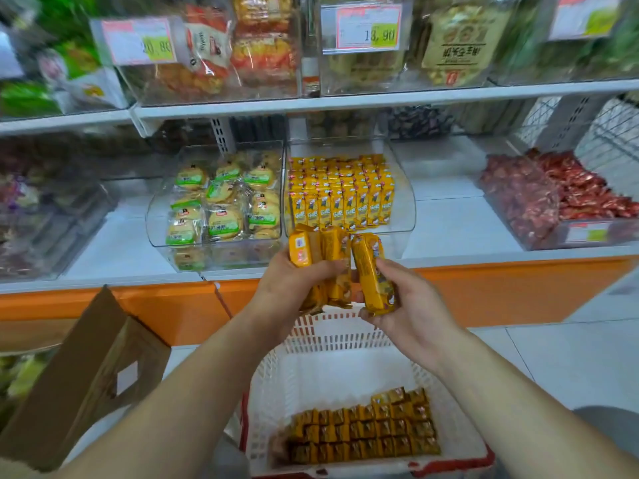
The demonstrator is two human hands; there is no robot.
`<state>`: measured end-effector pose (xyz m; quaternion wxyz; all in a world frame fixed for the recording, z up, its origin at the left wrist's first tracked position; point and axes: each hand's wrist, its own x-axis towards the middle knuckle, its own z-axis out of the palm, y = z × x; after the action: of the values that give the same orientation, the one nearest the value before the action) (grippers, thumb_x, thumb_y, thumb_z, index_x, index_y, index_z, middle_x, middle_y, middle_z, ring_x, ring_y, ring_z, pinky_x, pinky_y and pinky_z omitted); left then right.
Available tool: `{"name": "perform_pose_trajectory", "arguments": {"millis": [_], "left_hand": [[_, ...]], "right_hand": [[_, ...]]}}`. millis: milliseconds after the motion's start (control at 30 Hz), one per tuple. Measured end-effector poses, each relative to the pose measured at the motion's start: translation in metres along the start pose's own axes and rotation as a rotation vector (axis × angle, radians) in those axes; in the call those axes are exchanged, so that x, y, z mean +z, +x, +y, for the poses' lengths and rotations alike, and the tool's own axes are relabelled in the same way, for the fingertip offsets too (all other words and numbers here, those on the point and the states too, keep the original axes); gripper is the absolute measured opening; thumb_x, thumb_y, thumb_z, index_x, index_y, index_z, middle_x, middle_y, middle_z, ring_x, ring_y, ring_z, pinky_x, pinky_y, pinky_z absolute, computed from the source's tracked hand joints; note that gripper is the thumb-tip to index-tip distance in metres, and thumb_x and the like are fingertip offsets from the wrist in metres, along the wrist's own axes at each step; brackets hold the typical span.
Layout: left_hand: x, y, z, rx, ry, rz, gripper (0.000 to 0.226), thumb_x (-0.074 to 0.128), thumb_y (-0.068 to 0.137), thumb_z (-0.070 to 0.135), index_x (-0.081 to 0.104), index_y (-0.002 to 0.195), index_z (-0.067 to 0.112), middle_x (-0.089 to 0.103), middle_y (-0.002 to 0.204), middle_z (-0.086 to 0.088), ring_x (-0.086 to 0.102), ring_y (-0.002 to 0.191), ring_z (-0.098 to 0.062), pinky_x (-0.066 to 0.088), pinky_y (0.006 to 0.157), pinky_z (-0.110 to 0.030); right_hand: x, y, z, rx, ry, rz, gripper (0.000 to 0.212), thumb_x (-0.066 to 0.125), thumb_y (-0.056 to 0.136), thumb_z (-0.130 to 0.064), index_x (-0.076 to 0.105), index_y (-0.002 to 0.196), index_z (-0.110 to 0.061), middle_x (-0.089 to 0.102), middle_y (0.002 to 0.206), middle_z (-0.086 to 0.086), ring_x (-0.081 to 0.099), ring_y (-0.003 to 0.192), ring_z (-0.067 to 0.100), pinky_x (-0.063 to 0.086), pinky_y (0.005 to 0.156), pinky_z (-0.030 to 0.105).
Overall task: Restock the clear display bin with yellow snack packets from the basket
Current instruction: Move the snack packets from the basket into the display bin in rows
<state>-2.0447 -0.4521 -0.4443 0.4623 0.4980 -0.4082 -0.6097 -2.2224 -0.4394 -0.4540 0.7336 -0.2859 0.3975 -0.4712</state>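
Observation:
My left hand (pixel 288 290) grips a bunch of yellow snack packets (pixel 320 252) upright above the white basket (pixel 332 335). My right hand (pixel 403 299) holds one more yellow packet (pixel 371 271) just to the right of that bunch. Both hands are in front of the clear display bin (pixel 403 198), which holds several rows of the same yellow packets (pixel 340 195) standing upright. More yellow packets (pixel 363 432) lie in rows at the near end of the basket floor.
A clear bin of green-labelled round cakes (pixel 221 198) stands left of the display bin. A bin of red packets (pixel 556 198) is at the right. A brown cardboard box (pixel 79 375) stands at the lower left. The orange shelf front (pixel 501 292) runs behind the basket.

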Motion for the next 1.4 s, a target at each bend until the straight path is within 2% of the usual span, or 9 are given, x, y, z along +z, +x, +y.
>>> {"name": "perform_pose_trajectory", "arguments": {"millis": [167, 300, 400, 533, 833, 967, 1167, 1267, 1400], "left_hand": [[-0.023, 0.017, 0.014, 0.055, 0.039, 0.036, 0.048, 0.095, 0.059, 0.021, 0.075, 0.102, 0.019, 0.078, 0.103, -0.016, 0.075, 0.093, -0.041, 0.061, 0.082, -0.053], [-0.053, 0.033, 0.023, 0.089, 0.135, 0.148, 0.044, 0.089, 0.069, 0.021, 0.070, 0.109, 0.018, 0.079, 0.096, -0.008, 0.077, 0.089, -0.031, 0.063, 0.073, -0.042], [-0.075, 0.041, 0.025, 0.097, 0.185, 0.215, 0.039, 0.086, 0.078, 0.018, 0.067, 0.112, 0.020, 0.079, 0.095, -0.006, 0.077, 0.086, -0.028, 0.062, 0.082, -0.048], [-0.096, 0.047, 0.026, 0.126, 0.158, 0.279, 0.037, 0.085, 0.079, 0.014, 0.067, 0.111, 0.019, 0.079, 0.091, -0.004, 0.078, 0.080, -0.026, 0.063, 0.066, -0.038], [-0.118, 0.058, 0.022, 0.144, 0.180, 0.286, 0.042, 0.086, 0.077, 0.013, 0.067, 0.113, 0.019, 0.079, 0.093, -0.003, 0.078, 0.084, -0.023, 0.065, 0.072, -0.039], [-0.123, 0.060, 0.021, 0.136, 0.182, 0.308, 0.042, 0.088, 0.076, 0.015, 0.066, 0.112, 0.022, 0.079, 0.092, 0.000, 0.078, 0.083, -0.021, 0.065, 0.074, -0.041], [-0.122, 0.058, 0.022, 0.128, 0.159, 0.313, 0.043, 0.088, 0.076, 0.016, 0.065, 0.111, 0.024, 0.079, 0.093, 0.000, 0.078, 0.083, -0.022, 0.064, 0.077, -0.045], [-0.117, 0.057, 0.023, 0.105, 0.138, 0.305, 0.042, 0.087, 0.077, 0.016, 0.065, 0.112, 0.023, 0.079, 0.093, -0.001, 0.078, 0.083, -0.023, 0.064, 0.079, -0.046], [-0.107, 0.054, 0.026, 0.069, 0.123, 0.267, 0.041, 0.086, 0.078, 0.019, 0.066, 0.115, 0.018, 0.079, 0.096, -0.008, 0.078, 0.083, -0.028, 0.063, 0.080, -0.047]], "right_hand": [[0.001, 0.018, -0.006, -0.040, 0.007, 0.059, 0.013, 0.058, 0.092, -0.018, 0.066, 0.100, -0.011, 0.058, 0.075, 0.011, 0.059, 0.056, 0.021, 0.050, 0.052, 0.032], [0.018, 0.051, -0.030, -0.215, -0.395, 0.099, 0.026, 0.064, 0.085, -0.022, 0.072, 0.097, -0.044, 0.072, 0.096, 0.000, 0.067, 0.082, 0.021, 0.053, 0.074, 0.038], [0.036, 0.099, -0.047, -0.357, -0.655, 0.143, 0.015, 0.068, 0.086, -0.029, 0.065, 0.098, -0.038, 0.068, 0.081, -0.022, 0.063, 0.071, -0.001, 0.044, 0.068, 0.027], [0.054, 0.170, -0.043, -0.386, -0.837, 0.129, 0.037, 0.075, 0.087, -0.026, 0.058, 0.120, -0.029, 0.066, 0.096, -0.007, 0.064, 0.081, 0.010, 0.046, 0.069, 0.024], [0.062, 0.243, -0.004, -0.366, -1.280, 0.181, 0.035, 0.084, 0.075, -0.014, 0.051, 0.070, -0.023, 0.052, 0.068, -0.007, 0.049, 0.065, 0.013, 0.037, 0.056, 0.027], [0.064, 0.248, 0.000, -0.373, -1.394, 0.258, 0.026, 0.085, 0.075, -0.016, 0.061, 0.084, -0.020, 0.067, 0.084, 0.002, 0.062, 0.081, 0.021, 0.051, 0.071, 0.031], [0.065, 0.248, -0.002, -0.333, -1.388, 0.298, 0.027, 0.080, 0.077, -0.010, 0.057, 0.071, -0.023, 0.060, 0.079, -0.006, 0.063, 0.088, 0.022, 0.040, 0.063, 0.025], [0.064, 0.234, -0.009, -0.299, -1.419, 0.218, 0.013, 0.079, 0.081, -0.021, 0.068, 0.081, -0.014, 0.068, 0.082, 0.001, 0.065, 0.087, 0.022, 0.049, 0.068, 0.028], [0.058, 0.185, -0.029, -0.406, -1.297, 0.185, 0.018, 0.077, 0.083, -0.029, 0.066, 0.097, -0.027, 0.068, 0.087, -0.013, 0.061, 0.080, -0.002, 0.043, 0.064, 0.017]]}}
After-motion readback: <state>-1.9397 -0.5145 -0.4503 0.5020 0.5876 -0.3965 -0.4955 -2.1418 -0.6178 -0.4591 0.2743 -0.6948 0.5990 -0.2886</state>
